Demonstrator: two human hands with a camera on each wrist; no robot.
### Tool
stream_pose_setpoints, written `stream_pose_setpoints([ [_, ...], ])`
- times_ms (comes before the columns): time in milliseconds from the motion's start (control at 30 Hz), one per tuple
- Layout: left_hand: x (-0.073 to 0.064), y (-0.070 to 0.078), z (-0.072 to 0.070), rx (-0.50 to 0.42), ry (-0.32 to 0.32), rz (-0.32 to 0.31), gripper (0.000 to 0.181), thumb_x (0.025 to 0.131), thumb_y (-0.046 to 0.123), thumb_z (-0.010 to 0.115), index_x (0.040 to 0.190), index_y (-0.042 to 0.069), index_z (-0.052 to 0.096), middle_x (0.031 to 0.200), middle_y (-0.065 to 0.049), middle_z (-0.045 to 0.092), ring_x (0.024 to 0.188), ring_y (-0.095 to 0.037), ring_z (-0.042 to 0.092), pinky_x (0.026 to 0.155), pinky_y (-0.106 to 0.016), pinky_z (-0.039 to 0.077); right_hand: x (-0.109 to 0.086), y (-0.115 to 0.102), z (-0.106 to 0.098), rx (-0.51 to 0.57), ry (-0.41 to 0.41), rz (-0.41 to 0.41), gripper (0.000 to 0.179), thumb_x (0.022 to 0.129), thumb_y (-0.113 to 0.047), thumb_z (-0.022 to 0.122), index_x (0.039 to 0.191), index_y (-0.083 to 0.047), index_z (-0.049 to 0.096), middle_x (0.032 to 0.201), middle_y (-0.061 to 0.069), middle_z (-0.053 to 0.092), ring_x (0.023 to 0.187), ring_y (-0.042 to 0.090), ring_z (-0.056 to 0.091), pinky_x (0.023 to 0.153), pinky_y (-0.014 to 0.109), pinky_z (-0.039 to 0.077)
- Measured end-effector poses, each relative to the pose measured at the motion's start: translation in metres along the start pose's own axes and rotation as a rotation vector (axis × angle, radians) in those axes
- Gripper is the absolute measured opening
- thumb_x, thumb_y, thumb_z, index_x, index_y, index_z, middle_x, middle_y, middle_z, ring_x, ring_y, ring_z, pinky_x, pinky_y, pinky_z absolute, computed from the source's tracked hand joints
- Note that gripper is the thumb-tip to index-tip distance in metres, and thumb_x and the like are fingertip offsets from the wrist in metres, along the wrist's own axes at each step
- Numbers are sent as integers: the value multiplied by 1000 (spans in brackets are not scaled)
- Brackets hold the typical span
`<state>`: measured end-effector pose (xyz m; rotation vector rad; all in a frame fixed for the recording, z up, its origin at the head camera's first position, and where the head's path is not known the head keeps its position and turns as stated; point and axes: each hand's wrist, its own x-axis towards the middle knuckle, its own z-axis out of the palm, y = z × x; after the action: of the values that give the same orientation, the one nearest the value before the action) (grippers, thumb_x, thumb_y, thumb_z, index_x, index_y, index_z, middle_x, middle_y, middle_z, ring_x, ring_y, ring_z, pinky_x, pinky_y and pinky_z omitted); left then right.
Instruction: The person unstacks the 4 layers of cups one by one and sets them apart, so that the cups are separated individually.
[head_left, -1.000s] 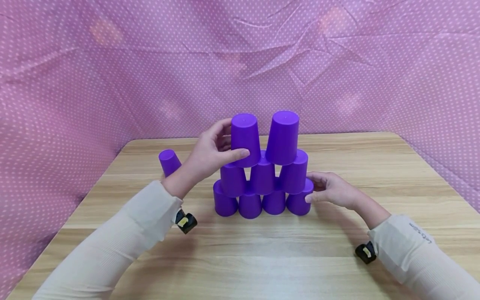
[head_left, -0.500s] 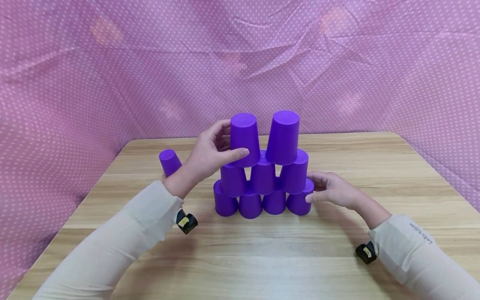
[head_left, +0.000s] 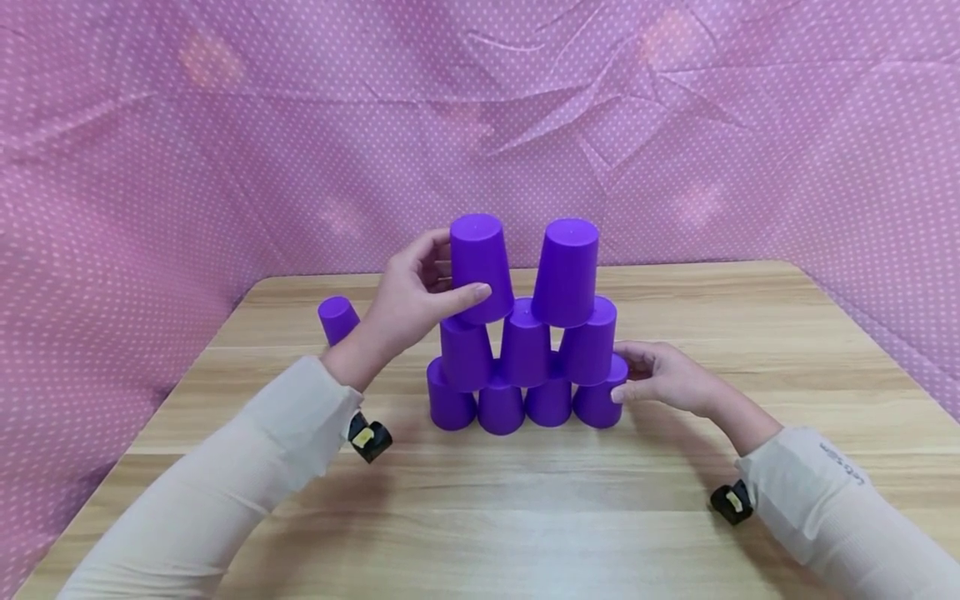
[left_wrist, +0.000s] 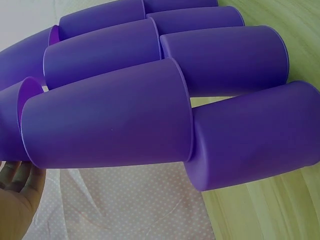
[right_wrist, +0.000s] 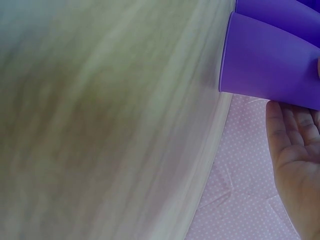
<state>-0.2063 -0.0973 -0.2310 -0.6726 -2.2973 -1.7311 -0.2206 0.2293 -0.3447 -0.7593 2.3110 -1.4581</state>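
My left hand [head_left: 412, 287] holds an upside-down purple cup [head_left: 480, 258] at the left of the third tier, thumb in front and fingers behind. That cup's rim tilts slightly against the second-tier cup below it; in the left wrist view the held cup [left_wrist: 9, 120] shows only in part. Another upside-down cup [head_left: 566, 275] stands at the right of the third tier. Beneath lie a row of three cups and a bottom row of several. My right hand [head_left: 671, 379] grips the bottom row's rightmost cup [head_left: 596, 404], its thumb on the near side and its fingers behind.
A single purple cup [head_left: 337, 319] stands on the wooden table [head_left: 525, 517] at the left, partly hidden behind my left wrist. Pink dotted cloth [head_left: 450, 125] hangs behind and at both sides. Small black cameras hang below both wrists.
Over the last half second my left hand has moved slightly up and left, carrying the upper left cup away from its neighbour. The right hand stays put.
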Motion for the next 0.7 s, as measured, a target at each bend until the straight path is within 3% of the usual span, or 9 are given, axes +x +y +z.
stream_pose_setpoints([
  [467,-2,2,-19,96,75,-42,57,75,13,75,127,9,50,110,-12,60,94,-22,61,83,-34,54,0,0,0,-7,2,24,60,79,-11,71,129,8,45,114,21,61,98,12,61,86,24,51],
  [700,-5,0,-30,91,113,-71,57,77,12,75,128,10,49,112,-14,61,95,-20,63,87,-32,53,-1,0,0,-10,0,20,59,79,-11,71,129,8,45,114,20,61,99,12,61,86,24,51],
])
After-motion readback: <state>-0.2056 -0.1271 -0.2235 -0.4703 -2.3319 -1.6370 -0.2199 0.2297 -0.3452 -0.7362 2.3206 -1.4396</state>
